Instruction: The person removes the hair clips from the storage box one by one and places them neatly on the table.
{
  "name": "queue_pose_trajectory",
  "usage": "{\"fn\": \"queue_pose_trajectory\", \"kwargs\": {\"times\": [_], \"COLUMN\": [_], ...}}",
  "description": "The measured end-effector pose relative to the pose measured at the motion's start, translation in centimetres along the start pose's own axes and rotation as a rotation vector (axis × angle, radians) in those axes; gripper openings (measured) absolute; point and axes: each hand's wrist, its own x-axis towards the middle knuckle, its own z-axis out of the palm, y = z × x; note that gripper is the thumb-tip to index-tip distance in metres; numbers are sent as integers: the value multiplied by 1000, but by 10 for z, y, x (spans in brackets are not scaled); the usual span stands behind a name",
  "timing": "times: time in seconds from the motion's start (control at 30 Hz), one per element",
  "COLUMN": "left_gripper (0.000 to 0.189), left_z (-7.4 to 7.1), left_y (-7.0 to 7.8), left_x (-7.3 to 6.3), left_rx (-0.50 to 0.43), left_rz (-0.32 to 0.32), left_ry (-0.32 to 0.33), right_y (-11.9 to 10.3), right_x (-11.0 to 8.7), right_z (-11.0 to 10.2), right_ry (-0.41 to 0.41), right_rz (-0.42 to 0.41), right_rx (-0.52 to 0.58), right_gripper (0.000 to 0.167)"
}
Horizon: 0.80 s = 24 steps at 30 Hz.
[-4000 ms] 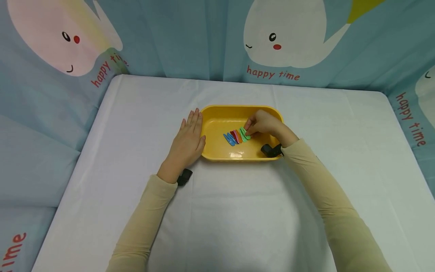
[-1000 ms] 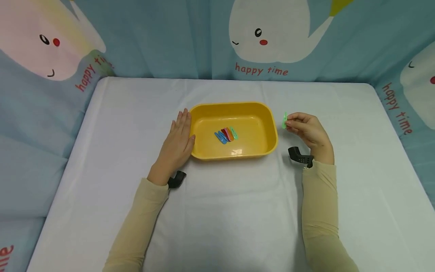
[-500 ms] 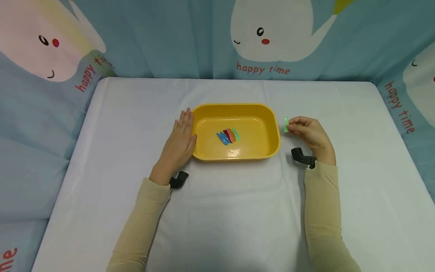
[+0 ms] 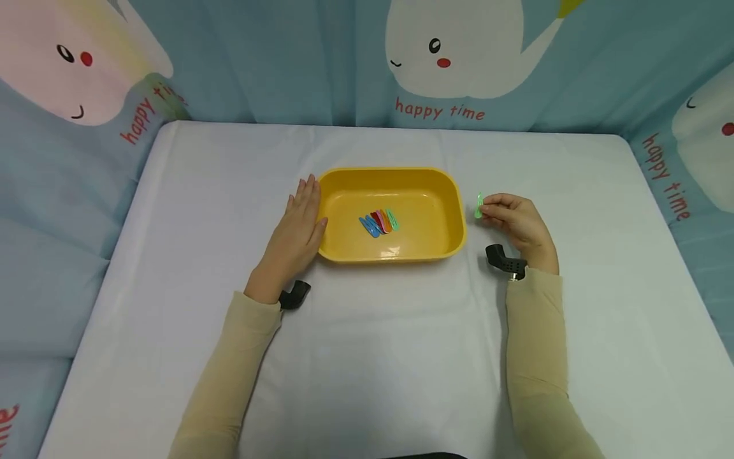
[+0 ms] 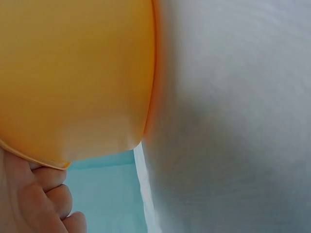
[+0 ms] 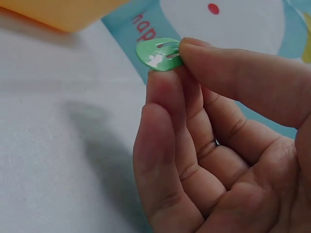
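My right hand [image 4: 518, 223] pinches a green snap hair clip [image 6: 160, 54] between thumb and fingertips, held above the table to the right of the yellow tray [image 4: 395, 259]. In the right wrist view the clip's rounded end points away from the fingers. My left hand [image 4: 291, 236] lies with straight fingers along the tray's left rim, its thumb at the edge. Inside the tray, left of its middle, sit several more hair clips in a slanted row: blue clips [image 4: 369, 226], red, pink and orange clips [image 4: 382, 220], and a green clip [image 4: 392, 219].
A white cloth [image 4: 378, 357] covers the table. Blue curtains with whale prints [image 4: 459, 51] stand behind it and at both sides. Each wrist wears a black camera mount [image 4: 504, 260]. A dark curved edge [image 4: 427, 456] shows at the bottom of the head view.
My right hand has come out of the tray to the right with one green hair clip; one green clip stays there. Over the last second the hands hardly move; the head view shifts slightly.
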Motion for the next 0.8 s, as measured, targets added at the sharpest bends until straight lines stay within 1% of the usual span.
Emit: {"fn": "queue_pose_trajectory", "kwargs": {"times": [0.1,0.27,0.4,0.57,0.7,0.8], "left_gripper": [61,61,60,59,58,58], "left_z": [1,5,5,5,6,5], "left_y": [0,-2,-6,-7,-6,-5], "left_x": [-1,-3,-5,-3,-4,-4], "left_rx": [1,-21,-34,-57,-71,-71], "left_rz": [-7,9,17,35,38,37], "left_ry": [5,17,36,53,46,49], "right_y": [2,7,5,3,4,1], "right_x": [2,3,5,7,10,14], "right_z": [2,-1,0,1,0,0], "right_ry": [-14,-38,-19,1,4,15], "right_rz": [9,18,22,11,17,31], "right_rx": [-28,-25,-37,-63,-126,-214], "right_gripper": [14,11,9,10,7,4]}}
